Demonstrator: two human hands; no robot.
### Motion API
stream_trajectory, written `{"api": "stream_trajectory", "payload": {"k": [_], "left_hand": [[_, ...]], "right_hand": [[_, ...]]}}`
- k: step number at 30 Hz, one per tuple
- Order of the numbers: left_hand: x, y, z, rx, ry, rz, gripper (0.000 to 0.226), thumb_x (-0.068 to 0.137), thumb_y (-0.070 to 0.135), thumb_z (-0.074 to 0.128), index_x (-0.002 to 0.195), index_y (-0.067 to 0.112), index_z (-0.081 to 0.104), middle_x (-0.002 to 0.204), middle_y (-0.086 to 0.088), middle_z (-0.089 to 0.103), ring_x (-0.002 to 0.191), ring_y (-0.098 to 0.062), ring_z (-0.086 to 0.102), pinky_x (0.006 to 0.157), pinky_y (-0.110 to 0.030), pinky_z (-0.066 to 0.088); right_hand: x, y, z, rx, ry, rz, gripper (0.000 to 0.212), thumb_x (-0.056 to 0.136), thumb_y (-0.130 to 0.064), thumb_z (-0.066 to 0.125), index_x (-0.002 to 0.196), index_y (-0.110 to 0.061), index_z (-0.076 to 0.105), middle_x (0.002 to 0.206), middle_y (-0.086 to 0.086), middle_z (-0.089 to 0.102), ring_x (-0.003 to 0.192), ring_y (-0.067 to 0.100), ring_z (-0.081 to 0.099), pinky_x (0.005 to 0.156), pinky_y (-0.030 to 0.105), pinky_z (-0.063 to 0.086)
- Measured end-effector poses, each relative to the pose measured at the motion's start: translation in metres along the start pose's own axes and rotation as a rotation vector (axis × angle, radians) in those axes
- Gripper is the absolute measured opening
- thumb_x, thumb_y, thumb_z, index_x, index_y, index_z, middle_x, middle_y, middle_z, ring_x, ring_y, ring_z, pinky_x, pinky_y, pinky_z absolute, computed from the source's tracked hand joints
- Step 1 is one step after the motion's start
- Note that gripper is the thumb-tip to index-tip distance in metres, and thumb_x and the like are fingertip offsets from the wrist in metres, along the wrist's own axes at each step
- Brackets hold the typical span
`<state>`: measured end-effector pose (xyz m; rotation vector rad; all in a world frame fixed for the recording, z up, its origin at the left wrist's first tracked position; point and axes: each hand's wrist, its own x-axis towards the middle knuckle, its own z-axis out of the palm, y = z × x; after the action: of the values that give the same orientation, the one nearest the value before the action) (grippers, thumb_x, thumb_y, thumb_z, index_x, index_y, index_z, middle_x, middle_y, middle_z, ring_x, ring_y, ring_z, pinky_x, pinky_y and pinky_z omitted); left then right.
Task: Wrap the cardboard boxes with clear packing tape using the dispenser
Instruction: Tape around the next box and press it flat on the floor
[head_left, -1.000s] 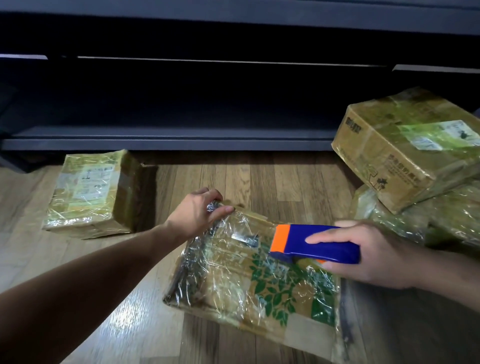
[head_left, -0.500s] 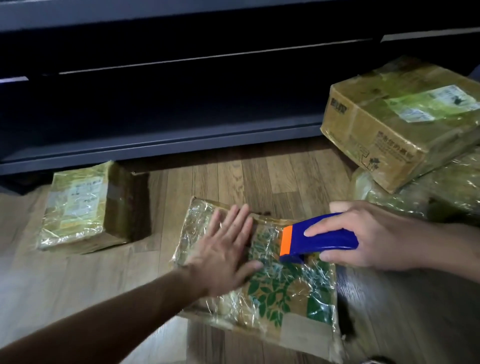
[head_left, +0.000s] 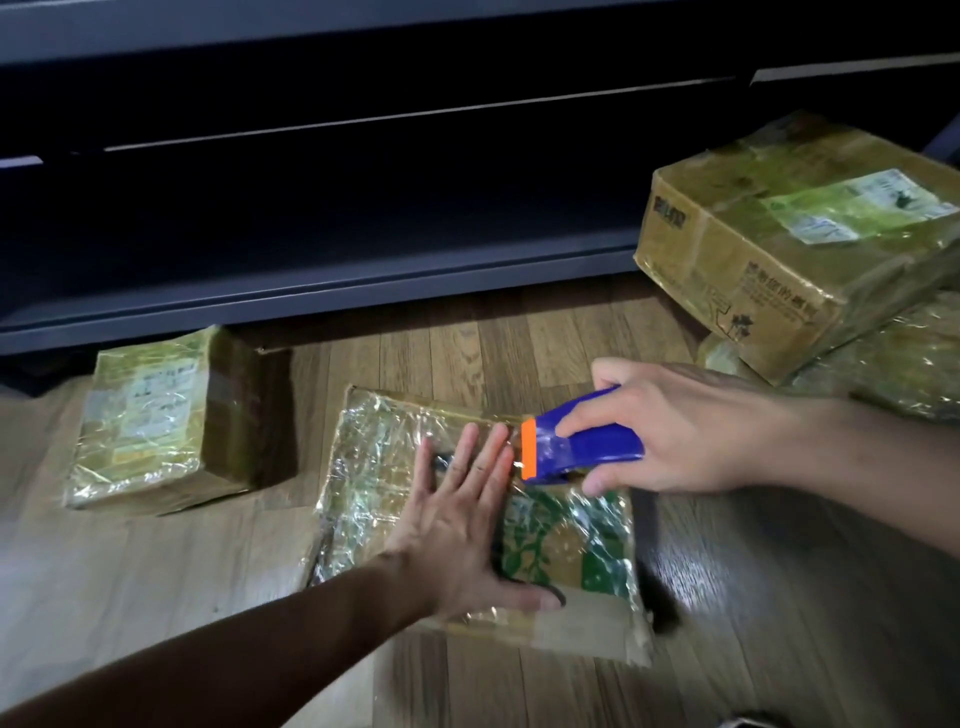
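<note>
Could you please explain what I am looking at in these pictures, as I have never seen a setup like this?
No machine here: a person works with two bare hands, and those are the grips. The camera sits on the person's head, looking forward and down. On the wooden floor lies a flat box, largely covered in clear tape. The left hand presses flat on it; the right hand holds a blue dispenser with an orange edge over it. A second box lies to the left; a big box rests on a parcel at the right.

dim, slightly blurred, glare on floor (head_left: 691, 587)
</note>
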<state>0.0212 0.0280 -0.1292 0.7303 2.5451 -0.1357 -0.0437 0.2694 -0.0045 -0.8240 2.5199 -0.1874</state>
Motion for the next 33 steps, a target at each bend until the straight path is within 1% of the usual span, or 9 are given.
{"api": "stream_trajectory", "payload": {"k": [5,8,10,13,18,22,28,31,33], "left_hand": [[-0.012,-0.032,0.004,-0.142,0.045,-0.251,0.151,0.053,0.114,0.009,0.156,0.012,-0.033,0.159,-0.001,-0.049,0.146,-0.026,-0.047,0.12,-0.066,-0.018],[-0.014,-0.032,0.005,-0.169,0.056,-0.313,0.149,0.054,0.114,0.007,0.154,0.011,-0.033,0.159,-0.002,-0.048,0.146,-0.028,-0.046,0.12,-0.066,-0.017],[-0.011,-0.032,0.005,-0.144,0.083,-0.302,0.149,0.056,0.113,0.006,0.154,0.008,-0.032,0.159,-0.007,-0.047,0.146,-0.03,-0.046,0.12,-0.066,-0.018],[-0.009,-0.036,0.007,-0.125,0.117,-0.261,0.149,0.059,0.112,0.007,0.157,0.005,-0.029,0.16,-0.011,-0.046,0.147,-0.028,-0.044,0.123,-0.062,-0.017],[-0.008,-0.04,0.014,-0.15,0.152,-0.258,0.149,0.057,0.113,0.008,0.159,0.01,-0.027,0.162,-0.006,-0.044,0.15,-0.024,-0.041,0.124,-0.059,-0.014],[-0.008,-0.04,0.016,-0.16,0.148,-0.246,0.149,0.056,0.113,0.007,0.157,0.01,-0.029,0.161,-0.005,-0.046,0.148,-0.024,-0.043,0.124,-0.059,-0.015],[-0.007,-0.038,0.012,-0.124,0.112,-0.252,0.148,0.056,0.113,0.004,0.155,0.01,-0.032,0.159,-0.006,-0.048,0.148,-0.025,-0.043,0.124,-0.059,-0.014],[-0.005,-0.039,0.011,-0.122,0.117,-0.238,0.144,0.059,0.111,0.002,0.156,0.01,-0.031,0.16,-0.007,-0.047,0.149,-0.026,-0.042,0.125,-0.059,-0.013],[-0.004,-0.039,0.01,-0.102,0.12,-0.233,0.138,0.064,0.108,-0.002,0.158,0.011,-0.029,0.161,-0.008,-0.045,0.15,-0.027,-0.04,0.125,-0.06,-0.013]], "right_hand": [[0.054,-0.012,-0.002,-0.045,0.078,-0.099,0.048,0.094,-0.061,0.055,0.141,-0.051,0.05,0.101,-0.005,0.034,0.085,0.007,0.042,0.081,0.03,0.037],[0.08,-0.022,-0.007,-0.116,0.119,-0.15,0.05,0.09,-0.07,0.053,0.135,-0.049,0.055,0.099,-0.005,0.034,0.088,0.011,0.038,0.086,0.034,0.042],[0.09,-0.023,-0.011,-0.172,0.125,-0.183,0.059,0.082,-0.075,0.059,0.134,-0.048,0.057,0.099,-0.006,0.034,0.086,0.012,0.038,0.082,0.035,0.044],[0.093,-0.012,-0.011,-0.215,0.111,-0.209,0.058,0.086,-0.064,0.066,0.139,-0.047,0.054,0.103,-0.004,0.038,0.084,0.013,0.044,0.079,0.031,0.044],[0.069,0.032,-0.003,-0.047,0.067,-0.169,0.061,0.092,-0.046,0.067,0.147,-0.05,0.042,0.103,-0.01,0.034,0.09,0.007,0.049,0.068,0.009,0.035],[0.019,0.074,0.002,0.052,0.069,-0.093,0.063,0.084,-0.061,0.056,0.142,-0.068,0.032,0.101,-0.028,0.033,0.081,-0.001,0.05,0.061,0.016,0.042],[0.005,0.095,0.008,0.063,0.114,-0.085,0.058,0.083,-0.063,0.048,0.141,-0.055,0.048,0.092,-0.017,0.038,0.063,0.006,0.05,0.059,0.013,0.041],[0.003,0.106,0.017,0.005,0.188,-0.122,0.06,0.087,-0.048,0.063,0.143,-0.055,0.043,0.092,-0.012,0.038,0.062,0.01,0.051,0.054,0.017,0.042],[0.004,0.112,0.027,-0.031,0.217,-0.131,0.081,0.085,-0.027,0.077,0.146,-0.059,0.033,0.095,-0.009,0.037,0.064,0.011,0.053,0.053,0.016,0.041]]}}
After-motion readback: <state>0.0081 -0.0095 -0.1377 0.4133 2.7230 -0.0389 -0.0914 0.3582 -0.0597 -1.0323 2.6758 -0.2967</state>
